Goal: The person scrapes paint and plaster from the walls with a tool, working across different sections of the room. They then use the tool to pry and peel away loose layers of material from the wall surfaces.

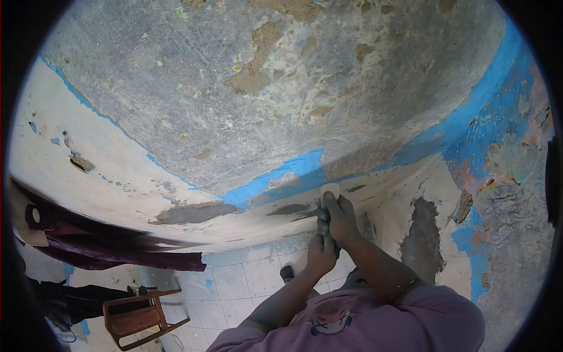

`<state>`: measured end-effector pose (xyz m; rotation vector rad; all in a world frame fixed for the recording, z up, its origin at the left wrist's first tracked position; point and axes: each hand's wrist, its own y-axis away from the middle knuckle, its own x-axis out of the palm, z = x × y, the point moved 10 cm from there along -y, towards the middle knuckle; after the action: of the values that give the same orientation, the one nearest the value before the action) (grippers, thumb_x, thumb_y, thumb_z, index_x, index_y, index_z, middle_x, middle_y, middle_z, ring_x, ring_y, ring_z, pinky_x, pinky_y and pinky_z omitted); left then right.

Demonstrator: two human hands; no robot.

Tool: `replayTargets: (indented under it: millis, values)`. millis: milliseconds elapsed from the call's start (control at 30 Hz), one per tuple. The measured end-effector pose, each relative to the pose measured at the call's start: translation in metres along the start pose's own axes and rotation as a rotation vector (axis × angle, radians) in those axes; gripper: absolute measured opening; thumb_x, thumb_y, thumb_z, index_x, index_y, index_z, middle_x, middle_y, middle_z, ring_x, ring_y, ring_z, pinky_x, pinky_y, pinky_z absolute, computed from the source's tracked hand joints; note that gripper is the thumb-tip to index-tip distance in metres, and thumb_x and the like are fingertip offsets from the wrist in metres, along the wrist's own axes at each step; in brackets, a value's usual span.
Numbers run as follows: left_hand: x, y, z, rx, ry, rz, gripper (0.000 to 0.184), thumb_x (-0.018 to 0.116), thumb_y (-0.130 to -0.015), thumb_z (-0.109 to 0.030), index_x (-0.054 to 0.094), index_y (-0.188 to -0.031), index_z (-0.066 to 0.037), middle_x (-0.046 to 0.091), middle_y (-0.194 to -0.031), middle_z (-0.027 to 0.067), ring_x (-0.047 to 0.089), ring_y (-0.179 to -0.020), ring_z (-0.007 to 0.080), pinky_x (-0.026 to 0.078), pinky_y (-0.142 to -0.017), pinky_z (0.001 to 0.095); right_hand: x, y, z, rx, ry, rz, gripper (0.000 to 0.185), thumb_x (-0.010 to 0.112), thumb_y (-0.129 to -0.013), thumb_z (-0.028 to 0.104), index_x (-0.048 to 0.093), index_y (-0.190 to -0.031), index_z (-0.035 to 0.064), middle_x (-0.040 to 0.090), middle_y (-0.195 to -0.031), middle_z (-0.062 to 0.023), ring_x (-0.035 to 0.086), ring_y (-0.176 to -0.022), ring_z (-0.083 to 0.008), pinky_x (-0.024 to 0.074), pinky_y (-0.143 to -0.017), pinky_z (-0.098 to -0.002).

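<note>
A scraper with a pale, flat blade (pixel 330 189) meets the wall at the lower edge of a blue paint strip (pixel 287 176). My right hand (pixel 342 220) is closed round it just behind the blade, with the thumb along its top. Directly below, my left hand (pixel 322 253) is closed too, apparently round the lower end of the handle, which the fingers hide. Above both hands spreads a large bare grey patch of wall (pixel 205 100) with rough brown spots. Cream paint (pixel 94 141) borders this patch at the left.
Blue, peeling paint (pixel 498 123) covers part of the wall at the right, beside a dark grey patch (pixel 422 237). A brown wooden chair (pixel 134 322) and a dark purple cloth (pixel 135 252) are at lower left. Pale tiles (pixel 231 281) cover the floor below.
</note>
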<state>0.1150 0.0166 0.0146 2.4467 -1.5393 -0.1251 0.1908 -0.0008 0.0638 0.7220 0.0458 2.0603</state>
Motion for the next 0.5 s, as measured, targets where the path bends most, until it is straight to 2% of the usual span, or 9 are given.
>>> replayTargets:
  millis: [67, 167, 267, 333, 400, 433, 500]
  values:
    - [-0.005, 0.009, -0.001, 0.062, -0.003, -0.068, 0.036, 0.035, -0.092, -0.022, 0.051, -0.067, -0.002, 0.052, -0.052, 0.004, 0.05, -0.045, 0.0119, 0.036, -0.042, 0.0268, -0.004, 0.005, -0.008, 0.001, 0.011, 0.006, 0.034, 0.041, -0.093, 0.033, 0.05, -0.084, 0.0019, 0.042, -0.056, 0.0008, 0.039, -0.039, -0.0076, 0.0313, -0.035, -0.023]
    - [-0.009, -0.005, -0.015, 0.194, -0.171, -0.07, 0.035, 0.035, -0.092, -0.021, 0.051, -0.068, -0.001, 0.052, -0.051, 0.0053, 0.049, -0.044, 0.0133, 0.036, -0.042, 0.0276, 0.005, -0.005, 0.009, -0.05, 0.015, 0.008, 0.035, 0.042, -0.093, 0.034, 0.05, -0.083, 0.0017, 0.042, -0.056, 0.0006, 0.039, -0.039, -0.0075, 0.0312, -0.035, -0.0226]
    - [-0.006, -0.009, -0.029, 0.127, -0.079, -0.061, 0.035, 0.034, -0.092, -0.021, 0.052, -0.069, -0.001, 0.052, -0.052, 0.0069, 0.05, -0.044, 0.0151, 0.037, -0.042, 0.0292, 0.008, -0.005, 0.024, -0.106, 0.018, 0.01, 0.037, 0.042, -0.093, 0.036, 0.05, -0.081, 0.0023, 0.042, -0.056, 0.0, 0.039, -0.04, -0.0071, 0.0309, -0.035, -0.0218]
    - [0.0, -0.003, -0.014, 0.146, -0.134, -0.025, 0.035, 0.034, -0.091, -0.022, 0.052, -0.07, -0.001, 0.053, -0.053, 0.0078, 0.051, -0.046, 0.0156, 0.037, -0.043, 0.0301, -0.005, -0.001, 0.011, -0.05, 0.073, -0.034, 0.036, 0.041, -0.093, 0.034, 0.049, -0.08, 0.0023, 0.042, -0.056, -0.0003, 0.039, -0.04, -0.0071, 0.0309, -0.035, -0.0221]
    - [-0.001, 0.0, -0.013, 0.204, -0.18, -0.1, 0.037, 0.033, -0.092, -0.023, 0.052, -0.07, -0.001, 0.053, -0.053, 0.007, 0.051, -0.046, 0.0146, 0.037, -0.043, 0.0301, -0.007, -0.002, 0.008, -0.043, 0.082, -0.034, 0.035, 0.042, -0.093, 0.035, 0.049, -0.083, 0.0023, 0.042, -0.057, -0.0003, 0.039, -0.041, -0.008, 0.0321, -0.037, -0.023]
    - [-0.002, -0.003, -0.008, 0.08, -0.088, -0.081, 0.037, 0.033, -0.093, -0.024, 0.051, -0.07, -0.001, 0.052, -0.052, 0.0057, 0.05, -0.045, 0.0131, 0.037, -0.042, 0.0286, -0.008, -0.002, 0.005, -0.016, 0.094, -0.037, 0.034, 0.044, -0.092, 0.036, 0.049, -0.087, 0.0023, 0.041, -0.058, -0.0004, 0.039, -0.041, -0.009, 0.0333, -0.038, -0.0238]
    - [-0.004, -0.005, -0.002, 0.044, -0.042, -0.043, 0.036, 0.034, -0.093, -0.024, 0.051, -0.071, -0.001, 0.052, -0.052, 0.0052, 0.05, -0.045, 0.0128, 0.037, -0.042, 0.028, -0.004, -0.002, 0.005, 0.0, 0.068, -0.034, 0.035, 0.044, -0.092, 0.036, 0.049, -0.086, 0.0023, 0.041, -0.057, -0.0003, 0.039, -0.041, -0.009, 0.0332, -0.038, -0.0238]
